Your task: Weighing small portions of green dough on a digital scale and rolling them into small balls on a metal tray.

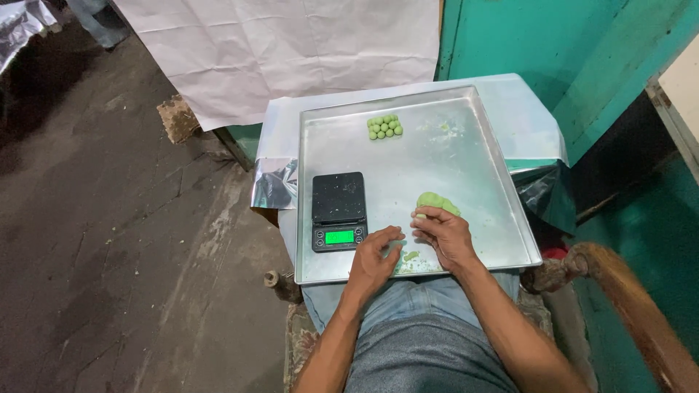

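Observation:
A large metal tray (466,156) lies across a small covered table and my lap. On it, a lump of green dough (435,201) sits near the front right. My right hand (444,234) rests just in front of the lump, its fingertips pinching at the dough's near edge. My left hand (377,256) lies beside it on the tray, fingers curled, touching a small green scrap (411,256). A cluster of several small green dough balls (385,126) sits at the tray's far side. A black digital scale (338,209) with a lit green display stands at the front left.
A silvery plastic sheet (280,156) covers the table under the tray. A white cloth (291,51) hangs behind it, next to a teal wall (553,44). A wooden chair arm (626,291) curves at my right. Dark concrete floor (109,218) spreads to the left.

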